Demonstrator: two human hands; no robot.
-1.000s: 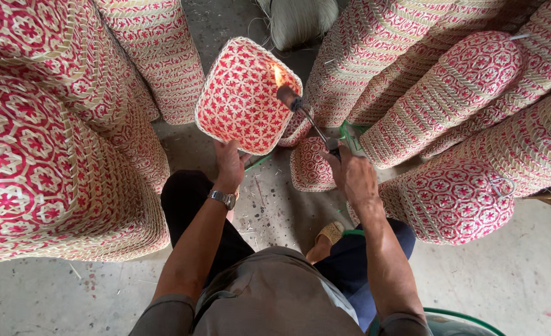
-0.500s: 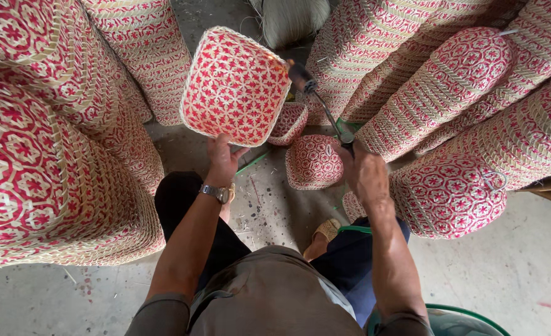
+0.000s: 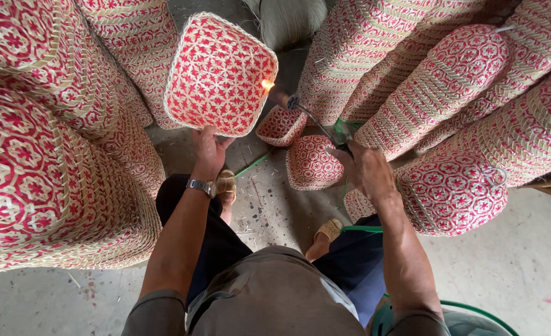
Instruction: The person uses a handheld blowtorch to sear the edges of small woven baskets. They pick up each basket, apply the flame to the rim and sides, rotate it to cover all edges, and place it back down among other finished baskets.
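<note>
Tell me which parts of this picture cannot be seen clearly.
- Head view: the torch grip, hidden under the right hand.
- Left hand fingertips, behind the basket rim.
- The basket's inside, turned away.
- The green tub, cut off by the bottom edge.
- The stacks, cut off at the sides.

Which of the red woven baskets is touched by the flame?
The basket held up by the left hand; the flame of the right hand's torch meets its edge. The others rest in stacks or on the floor.
</note>
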